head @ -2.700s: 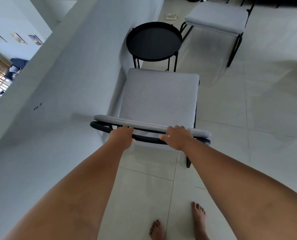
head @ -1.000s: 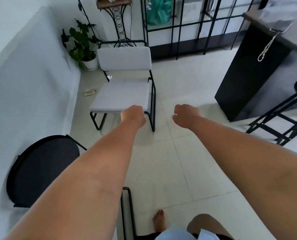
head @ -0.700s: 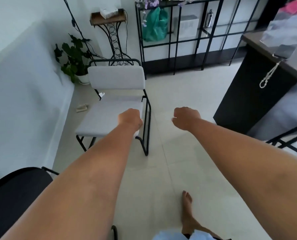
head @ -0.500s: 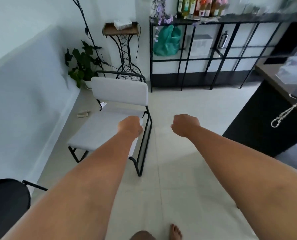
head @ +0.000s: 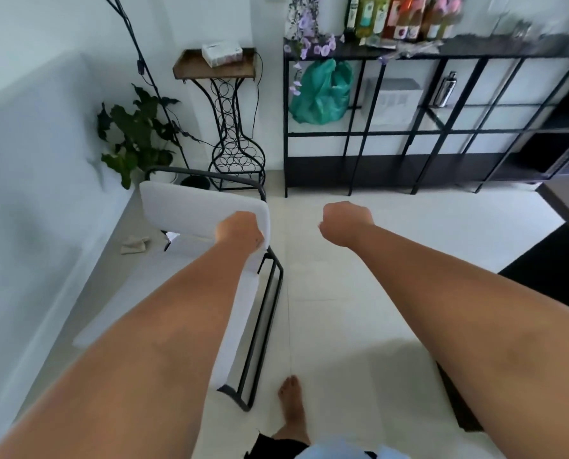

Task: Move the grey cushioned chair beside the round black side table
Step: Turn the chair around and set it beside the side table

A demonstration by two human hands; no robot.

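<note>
Reaching forward, both arms extend over the pale tiled floor (head: 359, 293), each hand curled into a loose fist that holds nothing. The left hand (head: 240, 230) overlaps the right edge of the backrest of a grey cushioned chair (head: 197, 210); whether it touches the cushion cannot be told from this view. The right hand (head: 344, 222) hangs free over bare floor, well apart from the chair. The chair stands upright against the low white wall (head: 28, 193) on the left, its black tube frame resting on the tiles, with a potted plant (head: 137, 130) and a wire stand (head: 235, 134) behind it and a black shelving unit (head: 425, 127) farther right. A bare foot (head: 293, 405) is planted beside the chair's front leg. No round black side table appears anywhere in this view, so the chair's position relative to it cannot be judged. As for progress, no grasp on this chair is evident; if this is the chair to be moved, taking hold of the backrest and carrying it to the table remain to be done.
</note>
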